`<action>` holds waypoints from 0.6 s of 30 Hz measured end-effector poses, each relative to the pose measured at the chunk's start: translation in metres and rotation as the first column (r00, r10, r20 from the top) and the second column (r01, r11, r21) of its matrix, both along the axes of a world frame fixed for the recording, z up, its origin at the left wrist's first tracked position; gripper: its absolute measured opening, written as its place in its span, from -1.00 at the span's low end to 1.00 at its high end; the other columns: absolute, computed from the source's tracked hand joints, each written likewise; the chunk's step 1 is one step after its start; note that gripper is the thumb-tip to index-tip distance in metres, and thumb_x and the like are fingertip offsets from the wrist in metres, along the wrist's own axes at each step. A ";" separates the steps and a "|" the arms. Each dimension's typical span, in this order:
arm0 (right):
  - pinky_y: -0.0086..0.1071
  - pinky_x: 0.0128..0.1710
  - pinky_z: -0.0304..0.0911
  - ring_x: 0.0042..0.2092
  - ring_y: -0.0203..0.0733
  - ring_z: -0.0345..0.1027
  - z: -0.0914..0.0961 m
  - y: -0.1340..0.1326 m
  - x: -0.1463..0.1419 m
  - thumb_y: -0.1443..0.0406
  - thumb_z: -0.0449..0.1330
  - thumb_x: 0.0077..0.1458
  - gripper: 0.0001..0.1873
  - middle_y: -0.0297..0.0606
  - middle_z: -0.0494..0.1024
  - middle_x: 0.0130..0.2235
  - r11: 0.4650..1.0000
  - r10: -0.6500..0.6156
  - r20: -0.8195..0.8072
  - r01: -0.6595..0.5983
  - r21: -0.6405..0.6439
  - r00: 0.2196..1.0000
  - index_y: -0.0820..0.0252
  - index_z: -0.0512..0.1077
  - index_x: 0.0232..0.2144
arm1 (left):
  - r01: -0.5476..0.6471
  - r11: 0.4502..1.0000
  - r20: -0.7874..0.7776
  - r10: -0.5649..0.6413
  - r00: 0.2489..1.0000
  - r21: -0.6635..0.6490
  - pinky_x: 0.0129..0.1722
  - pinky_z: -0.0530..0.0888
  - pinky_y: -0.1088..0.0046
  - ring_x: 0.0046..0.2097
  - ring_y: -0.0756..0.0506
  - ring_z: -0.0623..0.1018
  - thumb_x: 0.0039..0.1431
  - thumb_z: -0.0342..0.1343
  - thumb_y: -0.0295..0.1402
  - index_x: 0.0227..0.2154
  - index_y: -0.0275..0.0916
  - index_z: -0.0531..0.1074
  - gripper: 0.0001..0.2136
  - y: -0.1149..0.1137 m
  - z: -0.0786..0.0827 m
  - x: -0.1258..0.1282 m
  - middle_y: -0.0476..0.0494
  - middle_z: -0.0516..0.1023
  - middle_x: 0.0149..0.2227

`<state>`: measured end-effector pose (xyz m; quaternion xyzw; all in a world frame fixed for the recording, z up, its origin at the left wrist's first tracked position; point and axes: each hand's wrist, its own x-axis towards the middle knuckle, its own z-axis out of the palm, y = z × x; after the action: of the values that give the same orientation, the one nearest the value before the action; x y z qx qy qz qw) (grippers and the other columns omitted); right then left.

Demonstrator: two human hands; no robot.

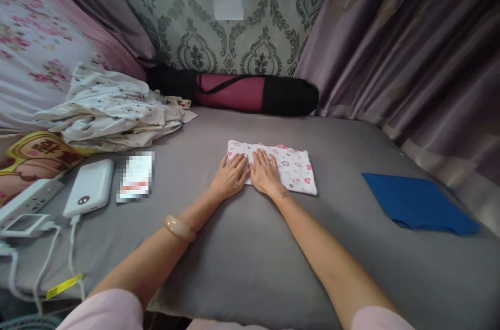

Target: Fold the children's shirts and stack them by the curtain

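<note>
A folded white cloth (296, 169) with pink and red prints lies flat on the grey bed sheet (234, 257), roughly in the middle. My left hand (230, 175) rests palm down on the cloth's left end, fingers stretched out. Beside it, my right hand (265, 171) presses flat on the cloth with its fingers extended, its thumb side close to the left hand. Neither hand grips anything. The cloth's right half shows uncovered; part of its left half is hidden under the hands. A pale bangle (179, 228) sits on my left forearm.
To the right lies a folded blue cloth (417, 204). On the left are a white power bank (89, 187), a power strip (33, 200), cables, a blurred-out rectangular item (135, 176) and a crumpled white cloth (117, 109). A black and maroon long bag (230, 93) lies against the wall.
</note>
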<state>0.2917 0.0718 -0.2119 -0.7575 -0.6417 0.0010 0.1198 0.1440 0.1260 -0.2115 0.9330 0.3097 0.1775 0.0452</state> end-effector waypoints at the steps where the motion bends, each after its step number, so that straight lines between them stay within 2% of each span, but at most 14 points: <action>1: -0.09 0.30 -0.45 0.36 -0.09 -0.27 -0.001 0.000 -0.001 0.17 -0.25 0.31 -0.39 -0.09 -0.03 0.35 1.000 -0.001 -0.005 0.001 -0.003 1.000 0.39 0.04 0.30 | -0.006 1.000 -0.021 0.006 1.000 -0.006 0.29 0.00 0.04 0.30 -0.20 0.18 0.34 -0.23 -0.22 0.20 -0.27 0.20 -0.56 0.000 0.000 0.000 -0.27 0.23 0.27; 5: -0.09 0.31 -0.46 0.37 -0.10 -0.30 0.006 0.004 0.001 0.17 -0.26 0.31 -0.39 -0.10 -0.06 0.36 0.998 0.024 -0.074 -0.028 -0.057 0.997 0.38 0.02 0.30 | -0.005 1.000 -0.042 0.004 0.999 -0.024 0.28 0.00 0.03 0.31 -0.21 0.15 0.34 -0.22 -0.23 0.22 -0.26 0.18 -0.55 0.001 -0.001 0.000 -0.28 0.19 0.28; 9: -0.12 0.31 -0.36 0.37 -0.15 -0.33 0.022 -0.001 0.026 0.14 -0.27 0.31 -0.37 -0.13 -0.13 0.38 0.983 0.068 -0.216 -0.102 -0.150 0.974 0.30 -0.07 0.33 | 0.006 0.997 -0.062 -0.011 0.998 -0.070 0.27 0.02 0.04 0.31 -0.21 0.14 0.31 -0.17 -0.24 0.21 -0.21 0.18 -0.55 0.002 0.005 -0.003 -0.29 0.19 0.29; 11: -0.09 0.31 -0.39 0.38 -0.13 -0.37 0.028 -0.009 0.046 0.13 -0.26 0.32 -0.37 -0.12 -0.16 0.38 0.990 0.034 -0.187 -0.059 -0.127 0.982 0.29 -0.08 0.34 | 0.025 0.996 -0.068 -0.031 0.997 -0.089 0.27 0.01 0.03 0.28 -0.21 0.21 0.31 -0.17 -0.23 0.18 -0.18 0.22 -0.59 0.005 0.012 -0.002 -0.28 0.25 0.25; 14: -0.03 0.30 -0.48 0.38 -0.06 -0.38 0.028 -0.020 0.075 0.14 -0.25 0.32 -0.38 -0.03 -0.14 0.37 0.993 -0.088 -0.058 0.083 -0.083 0.994 0.35 -0.03 0.32 | 0.048 0.996 -0.052 -0.053 0.997 -0.078 0.27 -0.06 0.01 0.19 -0.18 0.34 0.34 -0.22 -0.23 0.08 -0.16 0.32 -0.64 0.012 0.025 0.006 -0.27 0.38 0.15; 16: -0.02 0.29 -0.46 0.37 -0.03 -0.33 0.024 -0.026 0.088 0.12 -0.24 0.32 -0.37 0.00 -0.09 0.36 0.986 -0.153 0.002 0.152 -0.069 0.988 0.38 0.01 0.30 | 0.049 0.998 -0.030 -0.050 0.998 -0.046 0.28 -0.09 0.01 0.23 -0.19 0.29 0.34 -0.23 -0.22 0.10 -0.17 0.30 -0.62 0.018 0.028 0.017 -0.28 0.37 0.17; 18: -0.01 0.29 -0.41 0.36 -0.01 -0.25 0.017 -0.028 0.094 0.11 -0.23 0.32 -0.37 0.01 -0.02 0.35 0.981 -0.185 0.039 0.187 -0.051 0.982 0.38 0.04 0.29 | 0.050 0.998 -0.038 -0.051 0.998 -0.029 0.28 -0.11 0.00 0.30 -0.22 0.16 0.35 -0.24 -0.20 0.17 -0.20 0.24 -0.58 0.024 0.025 0.028 -0.29 0.27 0.24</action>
<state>0.3859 0.0433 -0.1948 -0.8171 -0.5698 -0.0055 0.0875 0.1720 0.1501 -0.1866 0.9431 0.2894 0.1537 0.0565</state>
